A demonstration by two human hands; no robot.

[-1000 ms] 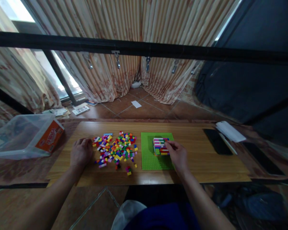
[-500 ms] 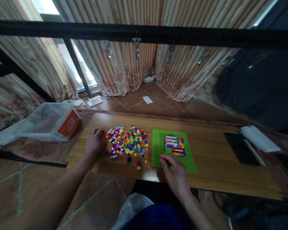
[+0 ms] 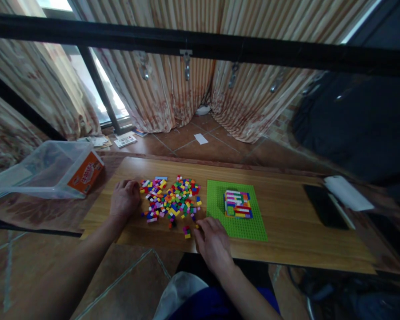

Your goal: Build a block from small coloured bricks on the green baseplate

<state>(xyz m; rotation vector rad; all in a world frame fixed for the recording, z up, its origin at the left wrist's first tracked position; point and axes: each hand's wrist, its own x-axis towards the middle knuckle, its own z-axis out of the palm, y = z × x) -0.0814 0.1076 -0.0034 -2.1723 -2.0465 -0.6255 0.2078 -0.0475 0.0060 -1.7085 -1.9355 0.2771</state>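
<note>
My left hand (image 3: 125, 198) rests on the table at the left edge of a loose pile of small toy bricks (image 3: 173, 198). Its fingers are curled in, and anything inside them is hidden. At the pile's near right side is my right hand (image 3: 214, 243), thumb and forefinger closed around a small yellow brick (image 3: 197, 226) at table level. Left of those fingertips lies a little cluster of joined red, green and yellow bricks (image 3: 187, 232). A layered, multicoloured brick block (image 3: 238, 204) stands on the green baseplate (image 3: 216, 191), beyond my right hand.
The wooden table (image 3: 286, 240) carries a dark flat object (image 3: 322, 206) and a white item (image 3: 348, 192) at its right. Left of the table stands a clear plastic bin (image 3: 53, 171) with an orange label. A black bar (image 3: 213, 44) crosses in front of the curtains.
My right hand has moved left from the baseplate to the yellow brick beside the pile. My left hand stays by the pile, and the whole view has shifted slightly.
</note>
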